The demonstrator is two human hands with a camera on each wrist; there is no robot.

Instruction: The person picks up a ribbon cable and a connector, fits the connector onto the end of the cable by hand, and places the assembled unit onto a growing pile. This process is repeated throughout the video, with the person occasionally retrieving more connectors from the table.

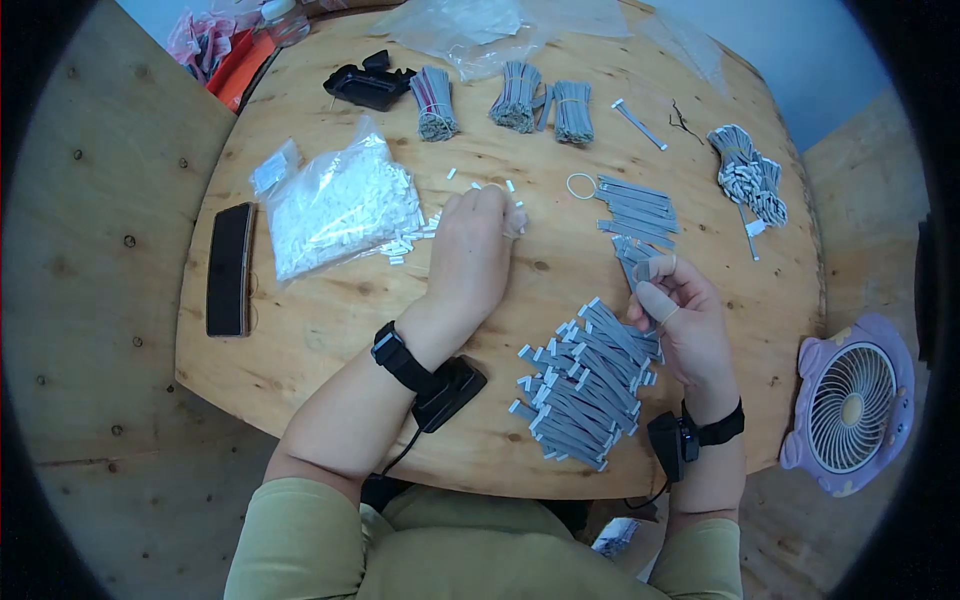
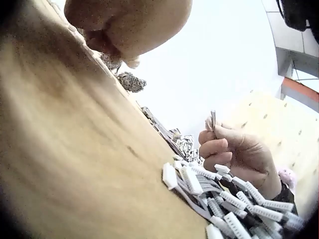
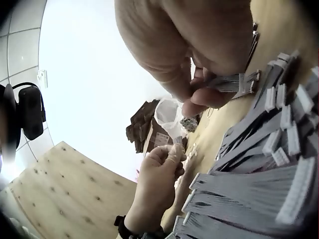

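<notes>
My left hand (image 1: 468, 250) has its fingers drawn together over the table, among loose white connectors (image 1: 397, 260) by the bag. In the right wrist view this hand (image 3: 158, 179) pinches a small pale piece, too small to tell clearly. At the right, my right hand (image 1: 690, 325) grips a grey ribbon cable between thumb and fingers, with light covers on two fingertips; the cable (image 3: 227, 83) shows in the right wrist view. Just below lies a heap of grey cables (image 1: 590, 385) with white connectors. Above lies a row of flat grey cables (image 1: 640, 210).
A clear bag (image 1: 335, 210) of white connectors and a phone (image 1: 230, 270) lie at left. Cable bundles (image 1: 515, 97) and a black holder (image 1: 370, 85) are at the back, another bundle (image 1: 745, 165) at back right. A purple fan (image 1: 850, 408) stands right.
</notes>
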